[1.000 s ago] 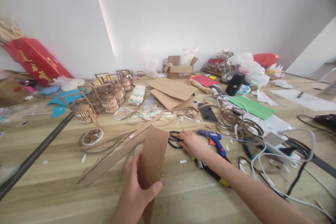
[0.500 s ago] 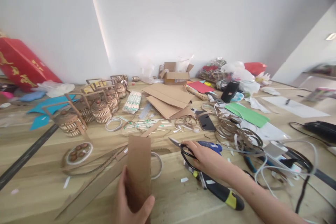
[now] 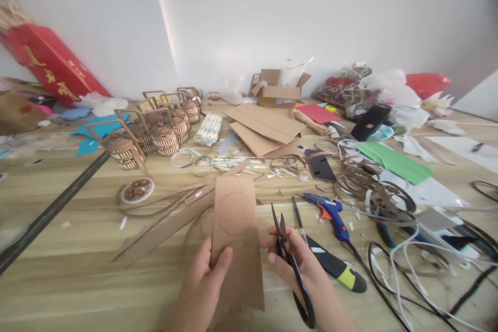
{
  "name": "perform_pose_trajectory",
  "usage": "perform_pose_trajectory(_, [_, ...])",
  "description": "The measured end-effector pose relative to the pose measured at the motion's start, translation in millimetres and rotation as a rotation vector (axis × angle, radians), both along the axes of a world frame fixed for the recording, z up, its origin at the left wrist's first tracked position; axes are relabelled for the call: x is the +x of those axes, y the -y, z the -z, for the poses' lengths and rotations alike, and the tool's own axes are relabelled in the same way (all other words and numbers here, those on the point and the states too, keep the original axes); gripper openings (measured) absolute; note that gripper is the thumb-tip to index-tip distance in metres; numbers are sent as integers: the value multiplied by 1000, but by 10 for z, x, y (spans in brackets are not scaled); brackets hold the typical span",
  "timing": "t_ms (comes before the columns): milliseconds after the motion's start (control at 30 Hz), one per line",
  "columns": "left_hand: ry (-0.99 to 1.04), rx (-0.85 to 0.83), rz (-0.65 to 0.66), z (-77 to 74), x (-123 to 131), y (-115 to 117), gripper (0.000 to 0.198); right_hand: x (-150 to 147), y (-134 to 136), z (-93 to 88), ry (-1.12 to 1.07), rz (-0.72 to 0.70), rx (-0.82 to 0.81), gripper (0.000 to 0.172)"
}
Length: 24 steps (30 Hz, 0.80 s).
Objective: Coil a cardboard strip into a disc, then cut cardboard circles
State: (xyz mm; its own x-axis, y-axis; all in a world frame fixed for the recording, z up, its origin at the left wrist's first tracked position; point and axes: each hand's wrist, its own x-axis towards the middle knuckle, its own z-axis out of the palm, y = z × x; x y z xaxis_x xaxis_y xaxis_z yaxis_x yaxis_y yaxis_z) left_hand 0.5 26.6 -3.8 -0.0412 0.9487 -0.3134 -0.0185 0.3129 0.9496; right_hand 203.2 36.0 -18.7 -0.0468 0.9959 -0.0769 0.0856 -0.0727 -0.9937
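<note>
Pinched along its left edge, a brown cardboard strip (image 3: pixel 241 270) is in my left hand (image 3: pixel 200 282), thumb on top. A pencil-like circle outline shows on the strip's far end. My right hand (image 3: pixel 299 264) holds black-handled scissors (image 3: pixel 290 259), blades pointing away from me and slightly parted, just right of the cardboard. Behind the strip, a white ring (image 3: pixel 205 222) is partly hidden. A blue glue gun (image 3: pixel 330 213) and a black and yellow cutter-like tool (image 3: pixel 336 267) lie to the right of my right hand.
Small woven lidded baskets (image 3: pixel 165 139) with handles stand at the back left. Cardboard sheets (image 3: pixel 268 124) and a box (image 3: pixel 278 96) lie farther back. Coiled brown strips (image 3: pixel 361 181) and white cables (image 3: pixel 397 270) clutter the right. A dish of brown balls (image 3: pixel 137 190) sits left.
My right hand has lifted the scissors off the table and brought them beside the cardboard. The cardboard has tilted flatter, showing its drawn circle. The view has shifted somewhat.
</note>
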Motion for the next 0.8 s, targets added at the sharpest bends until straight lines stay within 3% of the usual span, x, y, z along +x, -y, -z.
perform_pose_trajectory(67, [188, -99, -63, -114, 47, 16, 66, -58, -42, -43, -87, 34, -66, 49])
perform_pose_trajectory(167, [284, -199, -117, -182, 95, 26, 62, -53, -66, -69, -145, 60, -105, 47])
perform_pose_trajectory(367, [506, -255, 69, -124, 60, -65, 56, -69, -40, -57, -335, 14, -169, 41])
perform_pose_trajectory(433, [634, -232, 71, -69, 24, -117, 54, -91, -45, -45, -414, 123, -160, 41])
perform_pose_trajectory(533, [755, -104, 26, 12, 26, -155, 73, -126, -65, -25, -493, 324, -125, 34])
perform_pose_trajectory(633, [617, -19, 76, 13, 110, -115, 83, -213, -70, -10, -515, 398, -79, 36])
perform_pose_trajectory(700, [420, -49, 93, -45, 155, -69, 67, -286, -51, -1, -482, 375, -86, 40])
perform_pose_trajectory(800, [210, -46, 19, -140, 124, -23, 39, -310, 7, 8, -342, 267, -88, 39])
